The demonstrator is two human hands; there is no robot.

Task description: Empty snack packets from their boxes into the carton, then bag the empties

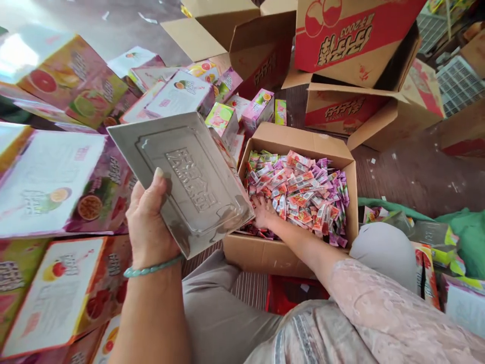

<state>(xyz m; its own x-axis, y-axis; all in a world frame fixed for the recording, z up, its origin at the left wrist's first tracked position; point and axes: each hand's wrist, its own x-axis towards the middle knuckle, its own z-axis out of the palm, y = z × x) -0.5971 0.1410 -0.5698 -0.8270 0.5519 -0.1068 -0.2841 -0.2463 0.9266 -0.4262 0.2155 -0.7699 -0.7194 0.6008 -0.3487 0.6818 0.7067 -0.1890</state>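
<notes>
Left hand (pixel 149 222) has its fingers clamped on a silver plastic tray (pixel 193 182); right hand (pixel 264 212), fingers loosely spread, rests on wrapped sweets (pixel 297 194) inside a cardboard box (pixel 261 255)

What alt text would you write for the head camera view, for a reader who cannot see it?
A person's left hand holds an embossed plastic tray while the right hand reaches into an open cardboard box full of small wrapped sachets. Fruit-printed cartons lie to the left.

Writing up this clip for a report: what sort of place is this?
Likely a small sweets-packing workshop or storeroom: a brown cardboard carton full of pink-and-purple wrapped sachets, flat fruit-printed cardboard boxes stacked around, and a silver moulded plastic tray.
</notes>
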